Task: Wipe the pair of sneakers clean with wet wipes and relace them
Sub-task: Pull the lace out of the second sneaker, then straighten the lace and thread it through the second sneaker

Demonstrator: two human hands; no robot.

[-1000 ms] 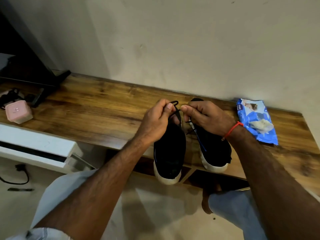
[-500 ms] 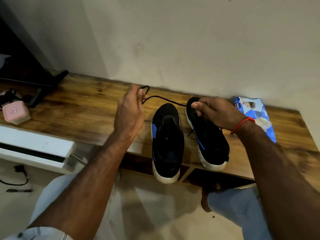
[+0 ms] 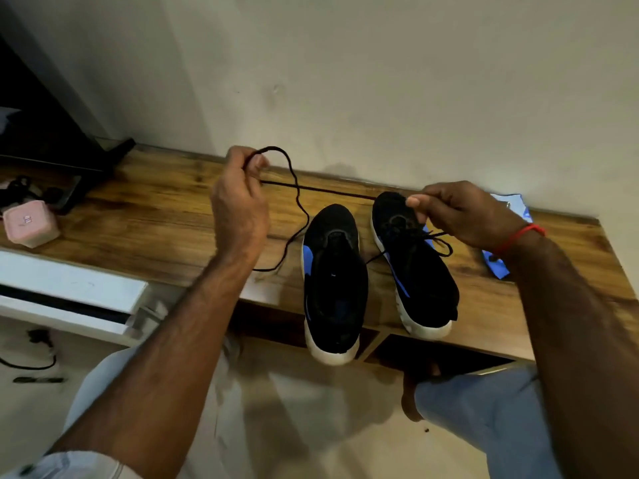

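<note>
On the shelf (image 3: pixel 145 216), head view: two sneakers (image 3: pixel 334 281) sit side by side, heels overhanging the edge. Left hand (image 3: pixel 238 205) and right hand (image 3: pixel 463 216) each pinch the lace (image 3: pixel 301 209), stretched between them. Left sneaker appears unlaced; right sneaker (image 3: pixel 420 271) keeps its lace. Wipes pack (image 3: pixel 498 264) lies beside. Judgement: wiping and relacing remain.

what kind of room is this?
Likely a home living room or bedroom: a low wooden console against a plain painted wall, what may be a TV stand foot, and a cable on the tiled floor.
</note>
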